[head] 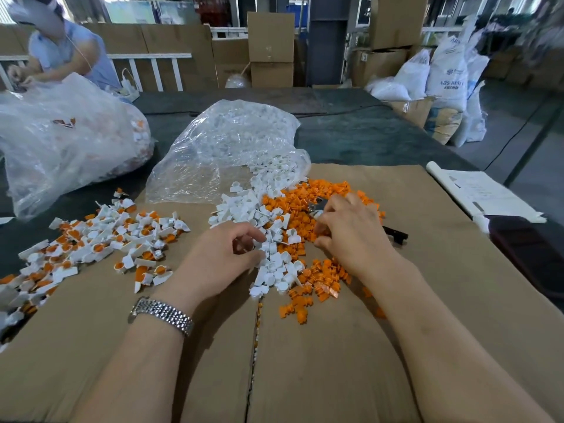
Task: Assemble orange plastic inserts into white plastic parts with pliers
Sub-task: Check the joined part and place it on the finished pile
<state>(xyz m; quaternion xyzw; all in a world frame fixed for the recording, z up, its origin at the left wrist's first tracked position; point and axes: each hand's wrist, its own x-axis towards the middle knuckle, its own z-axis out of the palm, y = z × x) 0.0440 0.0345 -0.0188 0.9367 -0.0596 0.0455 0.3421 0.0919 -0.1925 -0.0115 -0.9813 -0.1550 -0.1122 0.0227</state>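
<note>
Gripping the pliers point(323, 207) in the right hand point(351, 230) at centre right of the head view, metal nose poking out past the fingers, black handle end showing just right of the wrist; fingertips also curled down among the orange inserts point(323, 279), though hard to tell whether one is pinched. Left hand point(225, 251) at centre, fingers curled into the loose white parts point(274, 264), seemingly picking one out, but no clear sight of a piece held. Both loose heaps touching and partly mixed on the cardboard sheet point(335, 361), white to the left, orange to the right and below. Clear bag point(225, 148) at upper centre, spilling more white parts onto the cardboard. Finished pieces point(100, 242), white with orange fitted, heaped at left, running off the lower left edge. Larger bag point(61, 141) at upper left, apparently holding more orange-and-white pieces. Judging by that: a good batch done, yet plenty left, with large loose heaps and a mostly full bag. Another person point(61, 53) busy at upper left, across the table.
</note>
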